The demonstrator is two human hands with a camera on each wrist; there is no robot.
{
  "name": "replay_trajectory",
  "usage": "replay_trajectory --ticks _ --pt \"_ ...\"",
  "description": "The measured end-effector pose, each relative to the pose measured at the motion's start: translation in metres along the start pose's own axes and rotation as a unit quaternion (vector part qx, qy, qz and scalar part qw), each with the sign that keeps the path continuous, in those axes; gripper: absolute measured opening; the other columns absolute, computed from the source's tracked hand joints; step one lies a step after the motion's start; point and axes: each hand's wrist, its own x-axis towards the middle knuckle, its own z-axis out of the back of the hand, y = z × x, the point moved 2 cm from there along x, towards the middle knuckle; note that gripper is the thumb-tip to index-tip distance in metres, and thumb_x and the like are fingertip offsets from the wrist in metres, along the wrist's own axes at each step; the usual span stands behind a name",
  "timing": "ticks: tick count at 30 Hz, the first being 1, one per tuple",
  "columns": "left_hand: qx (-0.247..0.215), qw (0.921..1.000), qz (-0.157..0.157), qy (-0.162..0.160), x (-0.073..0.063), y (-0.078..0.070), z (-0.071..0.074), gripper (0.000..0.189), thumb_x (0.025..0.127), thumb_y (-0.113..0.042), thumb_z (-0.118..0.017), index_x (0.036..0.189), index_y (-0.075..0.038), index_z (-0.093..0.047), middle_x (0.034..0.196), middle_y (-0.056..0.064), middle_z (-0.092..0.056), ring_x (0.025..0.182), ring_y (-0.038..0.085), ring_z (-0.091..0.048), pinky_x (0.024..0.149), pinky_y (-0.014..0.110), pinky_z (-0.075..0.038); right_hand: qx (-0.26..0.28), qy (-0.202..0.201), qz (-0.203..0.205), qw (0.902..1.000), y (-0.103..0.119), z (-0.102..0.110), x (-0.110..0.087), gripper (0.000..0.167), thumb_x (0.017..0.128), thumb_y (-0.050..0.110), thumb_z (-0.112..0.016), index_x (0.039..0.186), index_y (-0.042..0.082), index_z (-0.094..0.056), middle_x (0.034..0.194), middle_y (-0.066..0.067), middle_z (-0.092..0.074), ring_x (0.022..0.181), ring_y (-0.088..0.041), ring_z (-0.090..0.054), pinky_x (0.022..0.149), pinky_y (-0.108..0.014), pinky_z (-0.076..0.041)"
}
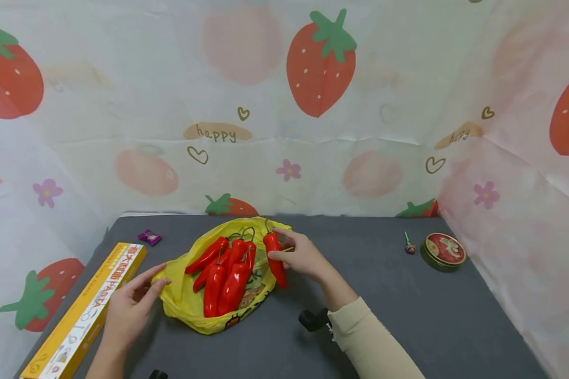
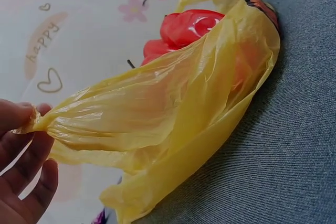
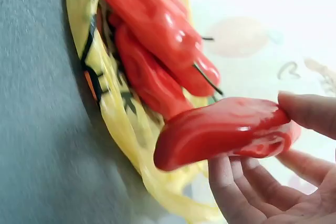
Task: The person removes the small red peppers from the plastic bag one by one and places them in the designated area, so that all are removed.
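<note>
A yellow plastic bag (image 1: 182, 310) lies spread open on the grey table, with several glossy red chili peppers (image 1: 234, 287) heaped in it, dark stems toward the back. My left hand (image 1: 131, 302) pinches the bag's left edge between thumb and fingers; in the left wrist view the plastic (image 2: 121, 116) is drawn into a gathered point at the fingertips. At the bag's right edge, my right hand (image 1: 301, 255) holds one red chili pepper (image 1: 276, 260) between thumb and fingers. The right wrist view shows this pepper (image 3: 226, 132) raised beside the others, its tip pointing away from the palm.
A long yellow pasta box (image 1: 87, 310) lies along the table's left side, near my left forearm. Behind it is a purple wrapped candy (image 1: 150, 237). At the right stand a lollipop (image 1: 410, 245) and a round tin (image 1: 443, 252). Strawberry-print cloth (image 1: 275, 173) walls the back and sides.
</note>
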Motion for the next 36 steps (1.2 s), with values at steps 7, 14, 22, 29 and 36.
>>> replay_trajectory --ticks 7,14,22,29,36 --pt "-0.011 0.9999 -0.003 0.003 0.0 0.002 0.002 0.033 0.1 -0.021 -0.065 0.132 -0.01 -0.068 0.099 -0.002 -0.077 0.085 0.002 -0.064 0.061 0.019 -0.049 0.046 -0.026 -0.026 0.9983 -0.005 0.027 -0.01 0.063 0.092 0.025 -0.076 0.149 0.02 -0.049 0.124 -0.02 -0.06 0.097 -0.027 -0.068 0.081 -0.044 -0.059" --pt "0.004 0.9999 0.003 0.009 0.0 0.002 0.002 0.034 0.101 -0.025 -0.064 0.131 -0.011 -0.069 0.099 -0.001 -0.077 0.084 -0.001 -0.062 0.064 0.018 -0.05 0.056 -0.032 -0.044 0.997 -0.015 0.053 -0.024 0.064 0.091 0.027 -0.077 0.147 0.017 -0.047 0.129 -0.02 -0.063 0.095 -0.027 -0.07 0.077 -0.042 -0.06" --pt "-0.006 0.9999 -0.003 0.009 0.0 0.001 0.003 0.032 0.099 -0.02 -0.067 0.129 -0.009 -0.07 0.102 0.007 -0.078 0.084 -0.004 -0.063 0.064 0.017 -0.049 0.033 -0.053 -0.06 0.9962 -0.034 0.079 -0.046 0.07 0.09 0.034 -0.078 0.151 0.03 -0.044 0.132 -0.02 -0.058 0.105 -0.032 -0.064 0.081 -0.045 -0.059" --pt "-0.002 0.9999 0.009 0.005 0.001 0.006 0.004 0.032 0.099 -0.019 -0.067 0.129 -0.009 -0.07 0.101 0.008 -0.078 0.084 -0.004 -0.062 0.064 0.017 -0.048 0.035 -0.06 -0.068 0.9953 -0.051 0.105 -0.065 0.064 0.091 0.035 -0.076 0.148 0.029 -0.049 0.136 -0.022 -0.056 0.109 -0.04 -0.061 0.078 -0.042 -0.058" --pt "-0.011 0.9999 0.007 0.01 0.001 0.007 0.004 0.032 0.099 -0.017 -0.066 0.129 -0.007 -0.07 0.1 0.008 -0.078 0.086 -0.003 -0.065 0.065 0.017 -0.05 -0.014 -0.065 -0.075 0.995 -0.068 0.136 -0.082 0.07 0.09 0.04 -0.076 0.151 0.027 -0.046 0.146 -0.025 -0.048 0.114 -0.037 -0.059 0.081 -0.042 -0.057"
